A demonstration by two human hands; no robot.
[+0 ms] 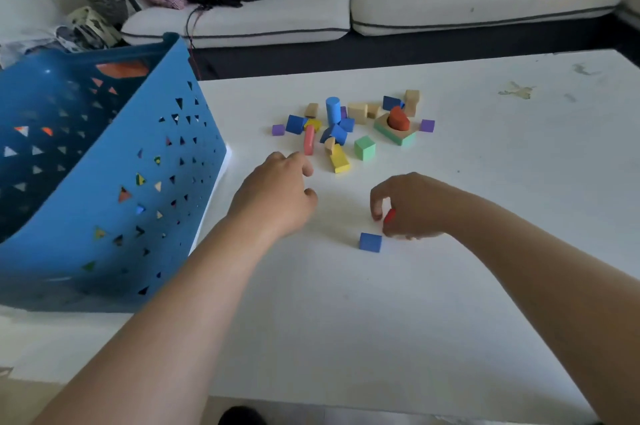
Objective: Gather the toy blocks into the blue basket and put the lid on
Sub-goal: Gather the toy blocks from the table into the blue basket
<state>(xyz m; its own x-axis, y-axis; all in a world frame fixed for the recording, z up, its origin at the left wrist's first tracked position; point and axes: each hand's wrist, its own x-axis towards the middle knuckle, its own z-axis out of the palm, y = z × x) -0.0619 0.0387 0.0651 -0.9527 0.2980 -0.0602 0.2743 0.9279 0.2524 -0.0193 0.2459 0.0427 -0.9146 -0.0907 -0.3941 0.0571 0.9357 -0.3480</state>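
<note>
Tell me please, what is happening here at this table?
A person is tidying toy blocks off a white table. The right hand pinches a small red block beside a lone blue cube. The left hand reaches toward the pile of blocks, nothing in its grip. The blue basket stands at the left with some blocks already inside. No lid is on it.

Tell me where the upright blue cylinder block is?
The upright blue cylinder block stands at the far left of the block pile on the white table, beyond the left hand.
</note>
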